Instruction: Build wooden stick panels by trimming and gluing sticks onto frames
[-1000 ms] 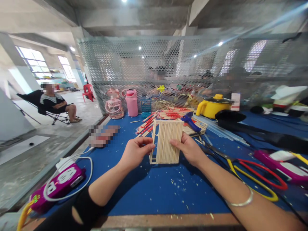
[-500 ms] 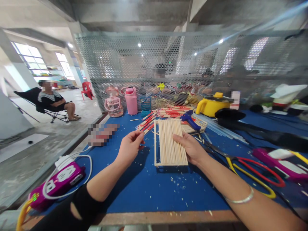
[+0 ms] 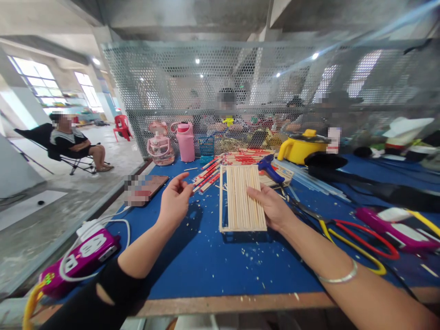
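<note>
My right hand [image 3: 273, 208] grips the right edge of a panel of pale wooden sticks [image 3: 244, 199], its fingers over the top face. The sticks lie side by side on a rectangular stick frame, with a gap along the left side. My left hand [image 3: 174, 197] hovers left of the panel, fingers loosely curled and apart, with nothing visible in it. Beyond the panel lies a pile of chopsticks in red and white wrappers [image 3: 209, 176]. A blue glue gun [image 3: 271, 170] rests just behind the panel's right corner, over another stick piece.
Scissors with red and yellow handles [image 3: 364, 243] and clear glue sticks [image 3: 314, 181] lie to the right, near a yellow pot [image 3: 299, 149]. Left are a phone [image 3: 149, 188] and a purple power strip [image 3: 85, 256] with cable. Pink bottles [image 3: 186, 142] stand before a perforated metal screen [image 3: 172, 78].
My left hand has moved left, away from the panel, and its fingers have spread. The right hand keeps its hold on the panel. The view has shifted slightly.
</note>
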Tool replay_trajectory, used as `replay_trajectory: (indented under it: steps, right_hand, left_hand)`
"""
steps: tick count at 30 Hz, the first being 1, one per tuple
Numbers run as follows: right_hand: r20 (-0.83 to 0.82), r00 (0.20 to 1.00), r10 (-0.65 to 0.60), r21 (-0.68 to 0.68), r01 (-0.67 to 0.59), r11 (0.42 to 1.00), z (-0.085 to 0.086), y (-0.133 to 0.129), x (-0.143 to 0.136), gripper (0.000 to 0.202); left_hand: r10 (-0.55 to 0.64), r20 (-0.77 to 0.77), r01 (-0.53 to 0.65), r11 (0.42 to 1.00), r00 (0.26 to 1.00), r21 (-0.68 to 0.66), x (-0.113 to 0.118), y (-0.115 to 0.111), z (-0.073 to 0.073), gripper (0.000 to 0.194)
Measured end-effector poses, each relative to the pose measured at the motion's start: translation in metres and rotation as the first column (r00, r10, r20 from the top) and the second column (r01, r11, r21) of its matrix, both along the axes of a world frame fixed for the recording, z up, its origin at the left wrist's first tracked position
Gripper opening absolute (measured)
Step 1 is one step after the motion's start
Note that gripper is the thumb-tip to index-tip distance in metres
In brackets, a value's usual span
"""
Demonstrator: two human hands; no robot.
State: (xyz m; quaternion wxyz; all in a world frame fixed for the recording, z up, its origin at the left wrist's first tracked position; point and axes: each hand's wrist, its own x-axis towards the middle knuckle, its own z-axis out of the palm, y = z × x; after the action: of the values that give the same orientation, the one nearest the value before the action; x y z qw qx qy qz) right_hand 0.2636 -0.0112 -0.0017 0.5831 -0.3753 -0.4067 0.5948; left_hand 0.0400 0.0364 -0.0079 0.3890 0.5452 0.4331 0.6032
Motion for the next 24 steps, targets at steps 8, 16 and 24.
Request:
replay_trajectory:
  steps: [8, 16, 24]
  right_hand:
    - [0.041, 0.999, -0.012, 0.021, 0.011, 1.0, 0.001, -0.001, 0.001, 0.039]
    - [-0.001, 1.0, -0.005, 0.023, 0.005, 1.0, -0.001, 0.001, 0.001, 0.038]
    - [0.027, 1.0, -0.011, 0.021, 0.011, 1.0, 0.0, -0.001, 0.0, 0.041]
  left_hand:
    - [-0.108, 0.082, 0.113, 0.992, 0.991, -0.057, 0.003, -0.006, 0.0, 0.053]
    - [-0.191, 0.124, 0.208, 0.969, 0.974, -0.136, 0.008, -0.01, 0.001, 0.046]
    - [-0.242, 0.02, 0.242, 0.97, 0.97, -0.013, 0.009, -0.015, 0.003, 0.04]
